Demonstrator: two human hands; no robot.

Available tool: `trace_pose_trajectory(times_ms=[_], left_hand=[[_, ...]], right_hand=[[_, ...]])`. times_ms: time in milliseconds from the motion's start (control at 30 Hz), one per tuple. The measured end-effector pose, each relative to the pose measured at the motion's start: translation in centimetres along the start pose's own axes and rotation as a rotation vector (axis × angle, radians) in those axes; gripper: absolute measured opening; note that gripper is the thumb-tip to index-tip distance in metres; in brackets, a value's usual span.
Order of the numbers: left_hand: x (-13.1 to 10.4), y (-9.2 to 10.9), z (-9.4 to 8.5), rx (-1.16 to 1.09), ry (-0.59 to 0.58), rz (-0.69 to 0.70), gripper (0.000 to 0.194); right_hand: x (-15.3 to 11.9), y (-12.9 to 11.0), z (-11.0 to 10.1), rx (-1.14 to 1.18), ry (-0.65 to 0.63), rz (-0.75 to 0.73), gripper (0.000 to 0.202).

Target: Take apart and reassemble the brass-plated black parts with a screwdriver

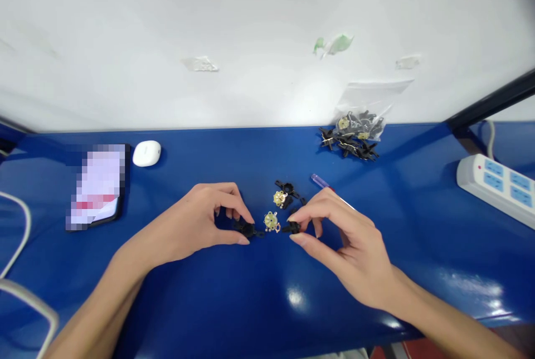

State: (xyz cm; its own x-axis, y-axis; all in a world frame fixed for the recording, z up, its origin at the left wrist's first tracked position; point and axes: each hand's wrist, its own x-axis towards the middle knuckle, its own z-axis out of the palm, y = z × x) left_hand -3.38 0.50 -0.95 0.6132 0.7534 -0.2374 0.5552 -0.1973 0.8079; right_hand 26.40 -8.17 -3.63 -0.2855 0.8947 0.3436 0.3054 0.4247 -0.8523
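My left hand (209, 217) is closed, thumb and forefinger around a black plastic part (248, 230) with a round opening and small side tabs, low over the table. My right hand (343, 236) pinches a smaller black plastic piece (294, 227) between thumb and forefinger. Between the hands lies a yellowish gear-like disc (271, 220) with a small metal clip (277, 228) beside it. Just behind it is a second yellowish disc (280, 198), next to another black plastic part (287, 187). A screwdriver (320, 181) lies behind my right hand, which partly covers it.
On the blue table (200, 303), a clear bag (368, 108) of parts leans on the wall, with several black parts (349, 144) before it. A phone (100, 186) and white earbud case (146, 153) lie left, a power strip (497, 183) right. A white cable (27, 292) runs along the left.
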Motion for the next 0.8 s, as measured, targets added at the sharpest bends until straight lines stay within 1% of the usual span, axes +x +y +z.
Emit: trace_pose_trajectory(times_ms=[200,300,433,533,667,800], left_hand=[[-0.6,1.3,0.0,-0.152,0.007,0.025,0.019],[-0.7,1.8,0.5,-0.281,0.031,0.071,0.018],[-0.5,1.8,1.6,-0.420,0.050,0.130,0.021],[-0.1,1.8,2.4,-0.507,0.014,0.141,0.023],[0.3,2.1,3.3,-0.625,-0.071,0.140,0.021],[0.5,1.9,3.9,-0.721,-0.120,0.131,0.020]], right_hand=[[0.0,0.1,0.0,-0.001,-0.006,0.001,0.018],[0.0,0.0,0.0,0.014,-0.009,-0.008,0.020],[0.0,-0.1,-0.1,0.074,-0.010,-0.051,0.024],[0.1,-0.2,-0.2,0.128,-0.017,-0.088,0.028],[0.2,-0.2,-0.2,0.145,-0.039,-0.146,0.029],[0.2,-0.3,0.0,0.124,-0.037,-0.149,0.027]])
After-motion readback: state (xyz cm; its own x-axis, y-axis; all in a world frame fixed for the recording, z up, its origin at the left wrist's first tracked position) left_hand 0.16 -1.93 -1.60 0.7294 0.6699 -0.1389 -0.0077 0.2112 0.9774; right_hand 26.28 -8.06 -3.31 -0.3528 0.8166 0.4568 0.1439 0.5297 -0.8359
